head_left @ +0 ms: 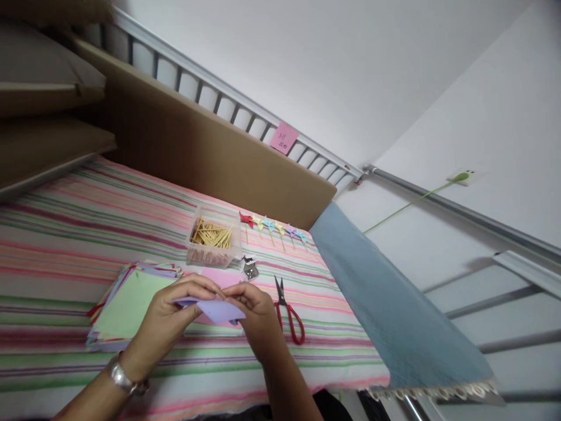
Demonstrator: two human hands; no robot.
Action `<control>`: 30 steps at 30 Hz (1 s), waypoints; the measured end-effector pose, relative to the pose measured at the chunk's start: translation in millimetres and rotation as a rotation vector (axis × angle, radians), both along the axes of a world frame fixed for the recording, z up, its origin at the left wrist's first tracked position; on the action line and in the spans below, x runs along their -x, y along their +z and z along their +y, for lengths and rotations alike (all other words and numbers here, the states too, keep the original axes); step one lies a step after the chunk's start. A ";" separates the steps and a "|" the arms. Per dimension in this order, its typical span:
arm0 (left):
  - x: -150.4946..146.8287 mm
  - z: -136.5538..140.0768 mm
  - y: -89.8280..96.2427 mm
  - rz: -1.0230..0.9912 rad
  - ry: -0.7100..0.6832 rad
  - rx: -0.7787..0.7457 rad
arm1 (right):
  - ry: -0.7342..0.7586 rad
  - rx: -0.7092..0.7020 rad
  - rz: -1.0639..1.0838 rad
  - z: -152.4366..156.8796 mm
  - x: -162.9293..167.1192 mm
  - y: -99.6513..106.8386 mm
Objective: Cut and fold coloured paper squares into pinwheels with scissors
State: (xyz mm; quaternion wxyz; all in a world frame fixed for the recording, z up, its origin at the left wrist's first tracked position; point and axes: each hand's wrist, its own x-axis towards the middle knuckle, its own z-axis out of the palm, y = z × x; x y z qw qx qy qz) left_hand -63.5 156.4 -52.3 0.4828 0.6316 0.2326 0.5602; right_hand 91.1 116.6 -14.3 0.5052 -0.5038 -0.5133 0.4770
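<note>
A piece of purple paper [220, 311] is held partly folded between both hands, above the striped cloth. My left hand [175, 301], with a metal band at its wrist, pinches the paper's left part. My right hand [256, 313] is closed on its right side. Close to the fingertips, a short tan stick [220, 293] shows at the paper's upper edge; which hand grips it is hard to make out. Under the hands lies a pink sheet [221, 276]. A stack of coloured paper [127, 304], light green on top, lies beside my left hand. Red-handled scissors [289, 316] rest right of my right hand.
A clear plastic box [214, 261] of small wooden sticks stands beyond the hands, with small metal pieces [249, 269] nearby. Several paper pinwheels on sticks [274, 228] lie in a row behind. A cardboard panel [210, 146] borders the far side; cardboard boxes [48, 134] stand left.
</note>
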 end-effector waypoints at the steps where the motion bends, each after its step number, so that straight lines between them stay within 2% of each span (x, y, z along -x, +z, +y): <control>1: -0.1 0.0 -0.4 -0.006 -0.005 0.007 | 0.001 -0.001 0.008 -0.1 0.2 0.3; 14: -1.2 -0.5 -1.5 -0.035 -0.016 0.057 | -0.007 -0.027 -0.009 0.1 -1.1 -1.6; 30: -0.3 1.5 -1.8 -0.029 -0.004 0.068 | -0.027 -0.052 -0.129 0.2 -0.5 3.6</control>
